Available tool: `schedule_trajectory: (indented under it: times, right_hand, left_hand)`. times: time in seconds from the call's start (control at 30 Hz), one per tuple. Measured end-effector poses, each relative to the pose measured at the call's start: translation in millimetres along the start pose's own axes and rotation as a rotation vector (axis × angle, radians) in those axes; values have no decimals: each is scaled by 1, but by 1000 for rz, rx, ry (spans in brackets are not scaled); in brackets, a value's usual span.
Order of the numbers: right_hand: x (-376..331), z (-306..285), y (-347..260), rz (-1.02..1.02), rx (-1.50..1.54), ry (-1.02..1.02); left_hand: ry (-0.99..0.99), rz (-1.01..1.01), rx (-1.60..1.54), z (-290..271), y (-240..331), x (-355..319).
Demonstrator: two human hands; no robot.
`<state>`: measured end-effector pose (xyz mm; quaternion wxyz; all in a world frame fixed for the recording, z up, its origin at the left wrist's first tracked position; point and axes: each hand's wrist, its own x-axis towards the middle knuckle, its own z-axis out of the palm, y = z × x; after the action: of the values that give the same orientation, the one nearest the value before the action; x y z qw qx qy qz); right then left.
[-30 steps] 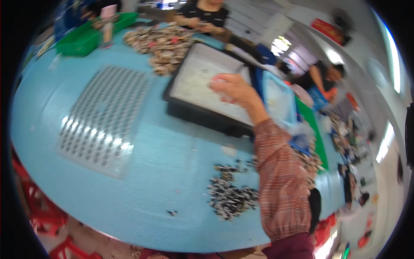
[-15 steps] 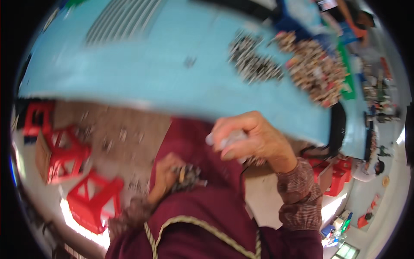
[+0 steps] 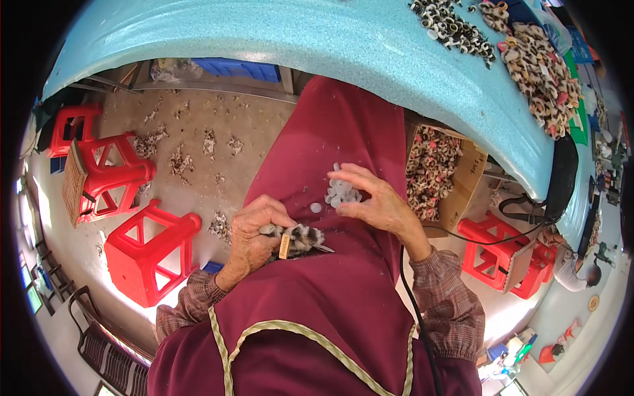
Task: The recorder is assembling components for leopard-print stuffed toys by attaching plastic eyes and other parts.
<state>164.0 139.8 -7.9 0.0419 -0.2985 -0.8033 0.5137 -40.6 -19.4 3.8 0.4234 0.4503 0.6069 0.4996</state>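
Observation:
My left hand is closed around a small spotted plush piece with a tan label on it. A thin, pale metal-looking tip sticks out beside the fur; the rest of it is hidden. Over my lap, my right hand has its thumb and fingers apart at the edge of a heap of small translucent white discs. The discs lie on my maroon apron, and a single disc rests apart from the heap, nearer my left hand.
Ahead is a blue-covered table with black-and-white pieces and a spotted plush pile at right. A cardboard box of plush pieces stands under it. Red stools stand left, another right. A dark cable crosses at right.
My right hand has come down from near the table edge to my lap, and the discs it held now lie heaped on the apron. My left hand keeps the plush piece. The view has tilted downward.

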Motion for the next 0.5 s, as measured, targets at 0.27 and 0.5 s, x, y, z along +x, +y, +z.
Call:
schedule_trajectory:
  times: [0.27, 0.5]
  right_hand:
    - [-28, -16, 21, 288, 316, 273]
    - [-33, -4, 14, 166, 8, 181]
  left_hand:
    - [-116, 87, 67, 4, 18, 15]
    - [-232, 178, 137, 13, 28, 32]
